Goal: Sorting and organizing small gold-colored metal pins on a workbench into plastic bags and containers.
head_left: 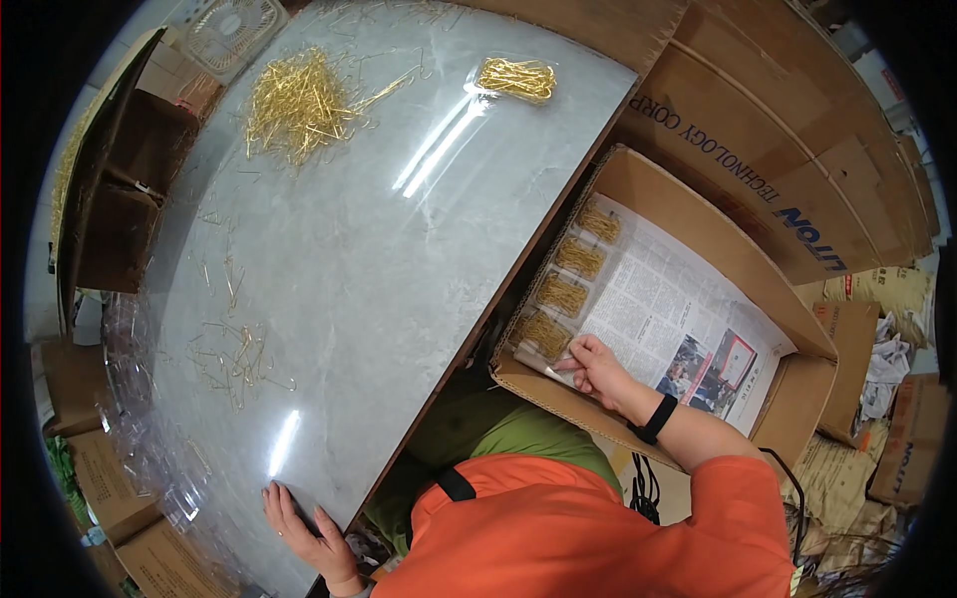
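Note:
My right hand reaches into the open cardboard box on the right, its fingers closed at the edge of a clear plastic pack of gold wire hooks. That pack is the nearest in a row along the box's left side. Behind it lie more such packs, on a sheet of newspaper. My left hand rests on the grey table near its front edge, fingers apart, holding nothing. Another clear pack of gold hooks lies at the table's far right.
A large heap of loose gold hooks sits at the far left of the table. Scattered hooks lie nearer. Clear plastic packaging crowds the left edge. A tall cardboard sheet stands behind the box; a fan is at the back left.

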Action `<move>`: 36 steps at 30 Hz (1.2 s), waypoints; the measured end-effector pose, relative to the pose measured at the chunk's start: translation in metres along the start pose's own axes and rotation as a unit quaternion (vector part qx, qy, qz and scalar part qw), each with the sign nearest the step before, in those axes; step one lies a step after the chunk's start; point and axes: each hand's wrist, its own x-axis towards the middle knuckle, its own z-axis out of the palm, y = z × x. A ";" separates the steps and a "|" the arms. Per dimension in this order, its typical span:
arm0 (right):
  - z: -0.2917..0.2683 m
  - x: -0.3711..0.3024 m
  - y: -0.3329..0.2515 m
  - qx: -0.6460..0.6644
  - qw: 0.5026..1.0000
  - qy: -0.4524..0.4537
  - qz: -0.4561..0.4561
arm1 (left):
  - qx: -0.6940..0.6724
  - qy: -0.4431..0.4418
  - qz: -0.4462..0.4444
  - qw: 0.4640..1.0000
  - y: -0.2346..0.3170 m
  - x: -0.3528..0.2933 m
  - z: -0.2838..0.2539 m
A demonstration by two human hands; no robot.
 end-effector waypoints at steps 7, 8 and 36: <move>0.003 0.012 0.006 -0.055 0.997 0.043 -0.045 | 0.006 0.003 0.008 1.000 -0.002 0.000 0.001; 0.003 0.013 0.006 -0.062 0.996 0.048 -0.050 | 0.006 0.003 0.009 1.000 -0.001 0.000 0.001; 0.011 -0.030 -0.038 -0.123 0.981 -0.014 -0.152 | 0.003 0.000 0.005 1.000 0.000 0.000 0.000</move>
